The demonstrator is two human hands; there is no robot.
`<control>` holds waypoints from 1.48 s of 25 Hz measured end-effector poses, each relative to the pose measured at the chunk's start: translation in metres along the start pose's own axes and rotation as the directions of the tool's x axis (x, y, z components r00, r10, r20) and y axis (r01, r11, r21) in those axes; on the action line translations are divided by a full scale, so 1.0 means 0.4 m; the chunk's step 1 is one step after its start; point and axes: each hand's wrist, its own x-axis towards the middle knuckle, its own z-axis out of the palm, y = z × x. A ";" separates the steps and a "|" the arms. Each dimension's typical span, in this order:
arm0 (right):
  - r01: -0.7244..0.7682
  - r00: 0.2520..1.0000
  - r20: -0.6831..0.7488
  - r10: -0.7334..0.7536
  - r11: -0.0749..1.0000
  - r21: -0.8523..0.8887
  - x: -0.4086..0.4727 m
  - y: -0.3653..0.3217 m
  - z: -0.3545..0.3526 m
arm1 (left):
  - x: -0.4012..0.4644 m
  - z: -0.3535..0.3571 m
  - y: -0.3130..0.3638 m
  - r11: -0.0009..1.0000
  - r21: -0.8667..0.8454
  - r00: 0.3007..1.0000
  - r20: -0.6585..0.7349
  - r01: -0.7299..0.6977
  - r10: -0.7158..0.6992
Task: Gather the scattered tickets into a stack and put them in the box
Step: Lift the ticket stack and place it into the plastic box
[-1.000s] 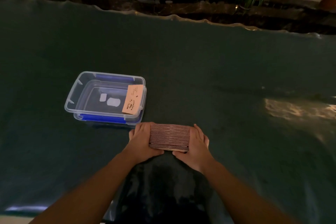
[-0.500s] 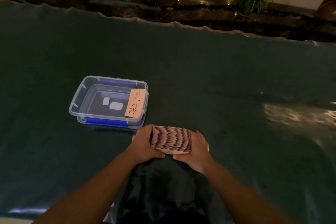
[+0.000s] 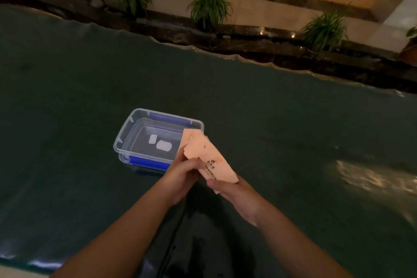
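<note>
The stack of tickets is gathered and gripped between the left hand and right hand, raised above the dark surface just beside the clear plastic box. Placement is judged left. Only one ticket leans inside the box's right wall.

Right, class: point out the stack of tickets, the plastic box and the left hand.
stack of tickets (image 3: 211, 161), head view, on the printed orange face of the top ticket.
plastic box (image 3: 128, 130), head view, on its clear left rim.
left hand (image 3: 180, 175), head view, on the back of the hand.
</note>
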 end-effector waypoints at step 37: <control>-0.475 0.839 -0.484 0.251 0.771 -0.425 0.514 -0.169 0.360 | 0.268 -0.323 0.178 0.699 0.569 0.888 -0.402 0.434 -0.224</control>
